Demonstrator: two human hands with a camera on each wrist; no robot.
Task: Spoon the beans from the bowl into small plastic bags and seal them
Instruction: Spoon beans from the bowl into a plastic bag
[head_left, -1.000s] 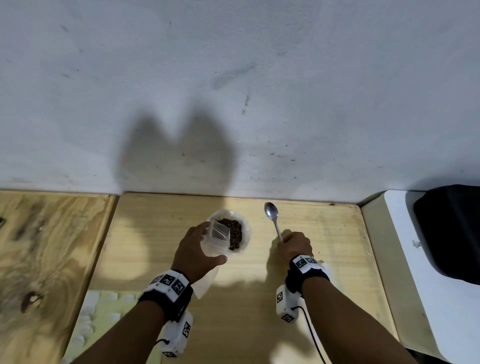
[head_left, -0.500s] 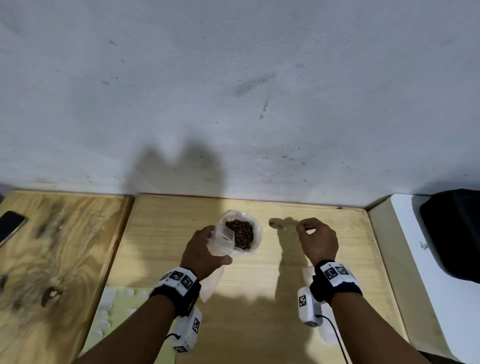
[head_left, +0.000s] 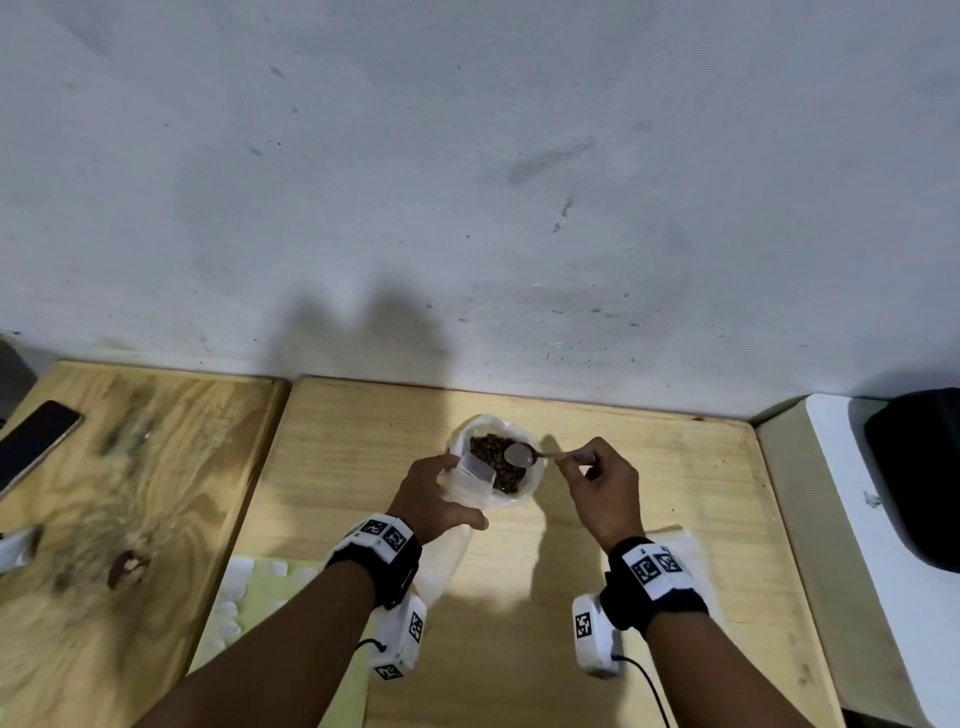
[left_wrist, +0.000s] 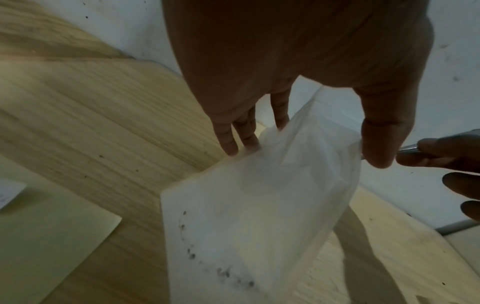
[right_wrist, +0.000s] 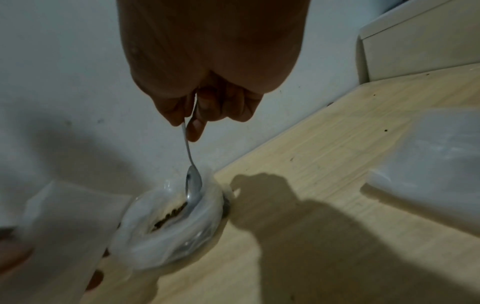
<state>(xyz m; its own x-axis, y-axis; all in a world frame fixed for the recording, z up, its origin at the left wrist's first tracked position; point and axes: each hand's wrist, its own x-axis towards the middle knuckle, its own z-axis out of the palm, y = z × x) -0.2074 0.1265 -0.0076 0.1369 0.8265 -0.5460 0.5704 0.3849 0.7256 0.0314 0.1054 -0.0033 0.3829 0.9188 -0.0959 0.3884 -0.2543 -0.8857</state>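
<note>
Shiny metal spoon (head_left: 519, 455); thin translucent plastic bag (left_wrist: 259, 216); glossy clear plastic-lined bowl (right_wrist: 171, 232); matt grained wood table (head_left: 649, 467); rough, scuffed matt wall (head_left: 467, 182).

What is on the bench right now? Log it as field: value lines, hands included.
left hand: holds small plastic bag open beside the bowl
right hand: pinches spoon handle
spoon: tip dipping into the bowl, no beans visible on it
bowl: plastic-lined, holds brown beans
bag contents: none visible
phone: far left, dark screen

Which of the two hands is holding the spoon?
The right hand: its fingers pinch the spoon over the beans. The left hand holds a plastic bag.
</note>
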